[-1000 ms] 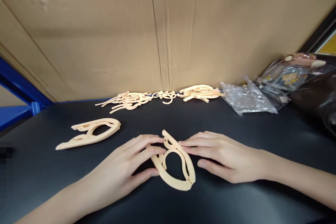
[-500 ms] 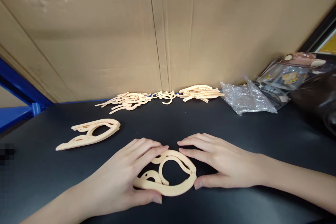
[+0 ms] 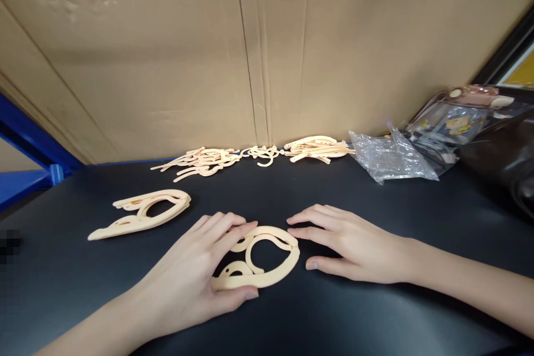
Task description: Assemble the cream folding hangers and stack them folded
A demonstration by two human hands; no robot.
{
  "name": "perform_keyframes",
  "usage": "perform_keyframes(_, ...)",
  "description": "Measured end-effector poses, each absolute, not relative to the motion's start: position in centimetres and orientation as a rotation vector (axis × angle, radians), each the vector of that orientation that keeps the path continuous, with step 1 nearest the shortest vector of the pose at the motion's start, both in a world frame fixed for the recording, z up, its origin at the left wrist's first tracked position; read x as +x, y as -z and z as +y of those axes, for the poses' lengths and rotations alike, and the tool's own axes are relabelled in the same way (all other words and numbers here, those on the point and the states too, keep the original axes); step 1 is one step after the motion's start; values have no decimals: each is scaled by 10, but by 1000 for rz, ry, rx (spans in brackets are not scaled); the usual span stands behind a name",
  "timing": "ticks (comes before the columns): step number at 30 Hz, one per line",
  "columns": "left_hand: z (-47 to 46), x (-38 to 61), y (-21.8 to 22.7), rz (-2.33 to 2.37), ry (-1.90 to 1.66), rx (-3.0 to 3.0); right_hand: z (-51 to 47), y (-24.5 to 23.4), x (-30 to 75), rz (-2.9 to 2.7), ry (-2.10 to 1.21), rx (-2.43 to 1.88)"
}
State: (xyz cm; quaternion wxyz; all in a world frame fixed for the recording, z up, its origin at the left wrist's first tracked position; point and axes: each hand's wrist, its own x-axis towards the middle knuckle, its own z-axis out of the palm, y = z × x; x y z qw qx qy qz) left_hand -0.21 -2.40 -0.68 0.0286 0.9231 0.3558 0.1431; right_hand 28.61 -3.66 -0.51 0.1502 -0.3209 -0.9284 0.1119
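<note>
A folded peach plastic hanger [image 3: 267, 267] lies flat on the black table [image 3: 375, 311] in front of me. My left hand [image 3: 200, 272] grips its left end, thumb under the front edge and fingers over the top. My right hand [image 3: 354, 242] rests just right of it, fingers stretched out, fingertips touching or nearly touching the hanger's right end. A second folded hanger stack [image 3: 142, 212] lies to the left, clear of both hands.
Loose peach hanger parts [image 3: 204, 160] and more of them [image 3: 317, 147] lie in heaps along the cardboard wall [image 3: 267, 50] at the back. A crumpled clear plastic bag [image 3: 387, 157] and packaged goods [image 3: 459, 119] sit at the back right. A blue frame [image 3: 29, 150] stands at the left.
The hanger, standing tilted between my fingers a second ago, now lies flat and has slid a little left. My right hand has eased off its right end.
</note>
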Motion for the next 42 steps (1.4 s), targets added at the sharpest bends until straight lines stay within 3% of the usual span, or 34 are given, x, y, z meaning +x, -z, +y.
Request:
perform_keyframes(13, -14, -7, 7, 1279, -427, 3006, -35, 0, 290, -2755, -205, -960)
perform_keyframes(23, -11, -12, 5, 899, -186, 2922, -35, 0, 290, -2764, -187, -961)
perform_keyframes(30, -18, -7, 2, 994, -374, 2836, -35, 0, 290, -2748, -191, -961)
perform_keyframes(42, -18, -8, -5, 954, -332, 2842, -35, -1, 290, -2742, -205, -956)
